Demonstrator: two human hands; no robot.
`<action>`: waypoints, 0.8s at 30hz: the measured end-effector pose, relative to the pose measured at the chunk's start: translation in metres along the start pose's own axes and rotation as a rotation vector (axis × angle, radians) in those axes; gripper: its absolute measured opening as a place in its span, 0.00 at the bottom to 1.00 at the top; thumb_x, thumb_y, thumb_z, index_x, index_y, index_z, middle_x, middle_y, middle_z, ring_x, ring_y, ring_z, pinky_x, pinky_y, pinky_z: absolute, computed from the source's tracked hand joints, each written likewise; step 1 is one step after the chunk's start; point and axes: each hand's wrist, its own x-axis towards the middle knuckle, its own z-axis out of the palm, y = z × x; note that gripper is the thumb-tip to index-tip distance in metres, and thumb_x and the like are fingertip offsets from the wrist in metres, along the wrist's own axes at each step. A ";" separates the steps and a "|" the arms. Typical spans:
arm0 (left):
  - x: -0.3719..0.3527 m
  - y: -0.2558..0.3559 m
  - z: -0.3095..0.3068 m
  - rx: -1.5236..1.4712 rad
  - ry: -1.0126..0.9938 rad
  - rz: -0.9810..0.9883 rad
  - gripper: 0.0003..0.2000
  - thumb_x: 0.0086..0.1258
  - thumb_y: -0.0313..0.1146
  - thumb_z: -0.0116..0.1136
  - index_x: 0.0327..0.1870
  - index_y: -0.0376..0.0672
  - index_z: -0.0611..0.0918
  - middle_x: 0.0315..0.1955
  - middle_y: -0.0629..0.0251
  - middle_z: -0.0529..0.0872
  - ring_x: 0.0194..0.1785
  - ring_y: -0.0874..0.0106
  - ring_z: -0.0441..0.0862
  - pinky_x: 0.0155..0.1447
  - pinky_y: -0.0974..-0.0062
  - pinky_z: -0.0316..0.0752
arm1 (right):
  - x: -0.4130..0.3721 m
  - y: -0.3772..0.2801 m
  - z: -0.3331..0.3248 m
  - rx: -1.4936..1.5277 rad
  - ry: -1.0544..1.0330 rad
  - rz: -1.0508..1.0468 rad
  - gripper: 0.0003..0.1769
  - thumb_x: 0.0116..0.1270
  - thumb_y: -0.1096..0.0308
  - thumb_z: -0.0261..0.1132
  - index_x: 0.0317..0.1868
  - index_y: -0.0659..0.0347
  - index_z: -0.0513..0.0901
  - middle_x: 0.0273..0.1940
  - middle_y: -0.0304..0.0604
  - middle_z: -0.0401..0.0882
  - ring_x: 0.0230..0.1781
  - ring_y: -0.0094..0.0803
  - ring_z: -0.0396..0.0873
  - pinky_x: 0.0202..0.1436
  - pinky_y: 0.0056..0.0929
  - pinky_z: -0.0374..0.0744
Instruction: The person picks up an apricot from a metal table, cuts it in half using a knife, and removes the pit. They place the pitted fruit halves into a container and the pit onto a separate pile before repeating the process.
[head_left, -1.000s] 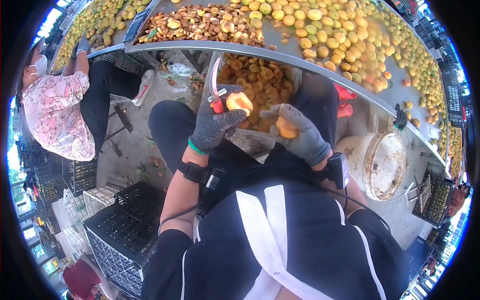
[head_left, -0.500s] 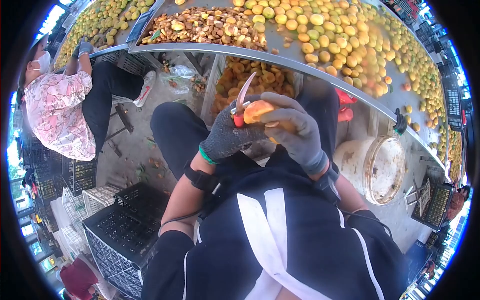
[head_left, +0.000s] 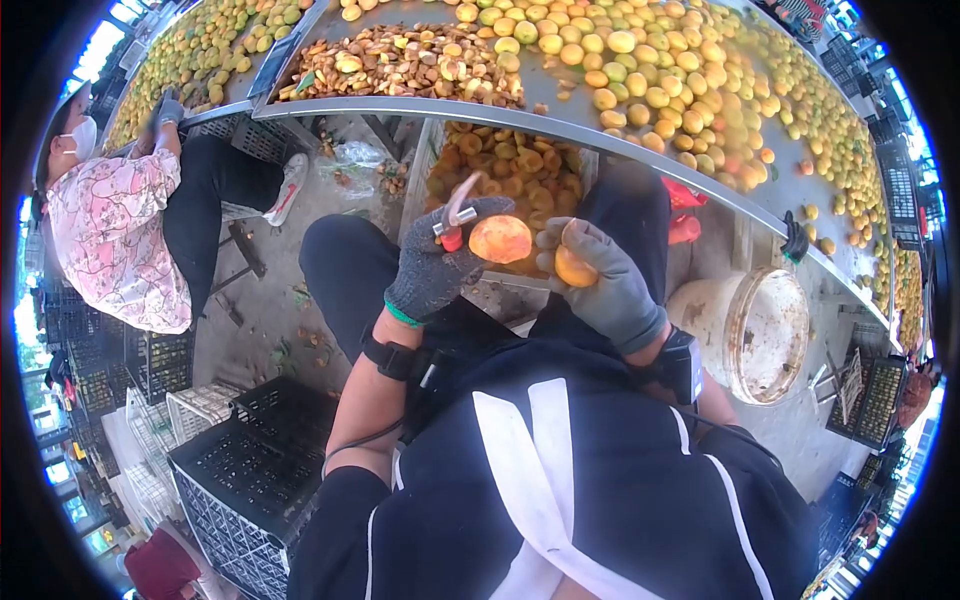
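My left hand [head_left: 440, 262], in a dark knitted glove with a green cuff, is closed on a small curved knife [head_left: 461, 205] with a red handle. An apricot half [head_left: 500, 240] also sits at its fingertips, cut side showing. Just to the right, my right hand [head_left: 608, 285] in a grey glove grips another apricot piece [head_left: 575, 268] between thumb and fingers. A gap separates the two pieces. Beyond and below my hands, under the table edge, stands a crate [head_left: 425, 165] of apricot halves [head_left: 505, 150].
A metal-edged table [head_left: 560, 118] carries a heap of apricot stones [head_left: 400, 65] and many whole apricots [head_left: 660, 75]. At right lies a dirty white bucket [head_left: 770, 335]; at left stands a black crate [head_left: 265, 440]. A masked co-worker [head_left: 120, 230] sits at far left.
My hands have moved apart and down slightly, and the apricot is now in two pieces, one in each hand. The knife remains in my left hand.
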 end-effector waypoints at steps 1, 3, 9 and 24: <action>-0.001 -0.003 0.000 0.035 0.021 0.039 0.21 0.59 0.25 0.68 0.56 0.38 0.81 0.50 0.61 0.85 0.43 0.75 0.83 0.47 0.79 0.79 | -0.003 0.001 0.002 0.008 0.007 0.026 0.16 0.72 0.61 0.61 0.55 0.60 0.78 0.51 0.43 0.80 0.46 0.32 0.80 0.53 0.30 0.78; -0.006 -0.001 0.000 -0.168 0.068 -0.142 0.21 0.59 0.26 0.68 0.56 0.38 0.80 0.50 0.61 0.85 0.37 0.78 0.82 0.38 0.81 0.77 | -0.006 0.002 0.003 0.022 0.024 0.044 0.16 0.73 0.59 0.60 0.55 0.59 0.78 0.50 0.42 0.80 0.47 0.31 0.80 0.52 0.28 0.78; -0.008 0.007 0.008 -0.375 0.211 -0.405 0.23 0.58 0.23 0.63 0.58 0.33 0.77 0.33 0.66 0.83 0.19 0.84 0.70 0.21 0.87 0.62 | -0.005 -0.001 -0.011 0.155 0.019 0.063 0.16 0.74 0.54 0.58 0.51 0.57 0.79 0.46 0.38 0.80 0.45 0.30 0.78 0.42 0.26 0.79; -0.018 -0.014 0.028 -0.154 0.069 -0.358 0.21 0.58 0.31 0.70 0.54 0.37 0.81 0.37 0.65 0.84 0.23 0.81 0.76 0.22 0.87 0.66 | -0.039 -0.003 -0.012 -0.002 -0.248 0.092 0.20 0.75 0.53 0.56 0.53 0.61 0.78 0.45 0.41 0.80 0.42 0.28 0.79 0.45 0.24 0.75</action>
